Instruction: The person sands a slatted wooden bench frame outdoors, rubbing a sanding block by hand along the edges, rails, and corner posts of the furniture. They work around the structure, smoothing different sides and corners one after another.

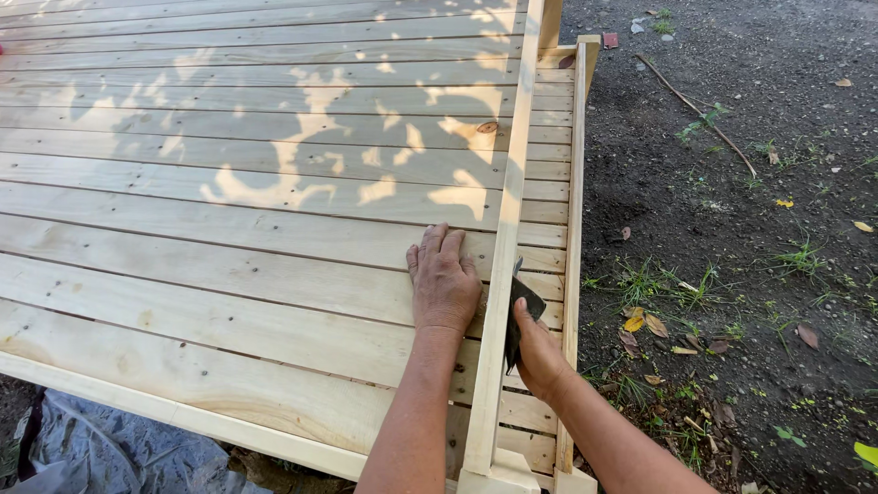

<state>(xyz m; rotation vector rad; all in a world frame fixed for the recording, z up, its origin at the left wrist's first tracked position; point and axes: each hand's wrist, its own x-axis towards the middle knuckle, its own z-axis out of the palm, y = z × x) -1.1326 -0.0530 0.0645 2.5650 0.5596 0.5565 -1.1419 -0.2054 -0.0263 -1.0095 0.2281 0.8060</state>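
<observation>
Pressing flat on the pale plank panel (229, 220), the left hand (444, 279) lies open with fingers spread, holding nothing, just left of the upright rail (505, 229). To the right of that rail, the right hand (540, 352) is closed on a dark sheet of sandpaper (525, 306), held against the rail's right face. Bare soil (732, 183) with leaves lies farther right.

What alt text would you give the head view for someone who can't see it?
The right hand presses a dark sheet of sandpaper against a raised wooden rail, while the left hand lies flat on the pale slatted panel beside it. Bare soil with leaves lies to the right.
</observation>
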